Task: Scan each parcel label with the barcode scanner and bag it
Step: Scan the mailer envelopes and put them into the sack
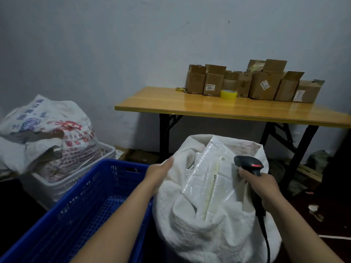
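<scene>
From here I can't read the print on the parcels (204,179) in the white sack (199,230); their lower ends are buried in its folds. The scanner (248,164) handle is hidden inside my right hand (260,184), and its cable (266,242) runs off the bottom edge. The blue crate (79,211) is cut by the bottom and left edges, my left forearm covering part of its rim. Labels on the cardboard boxes (254,82) are too small to read. The table (228,109) leaves the picture at right. The printed bag (47,133) is blurred.
</scene>
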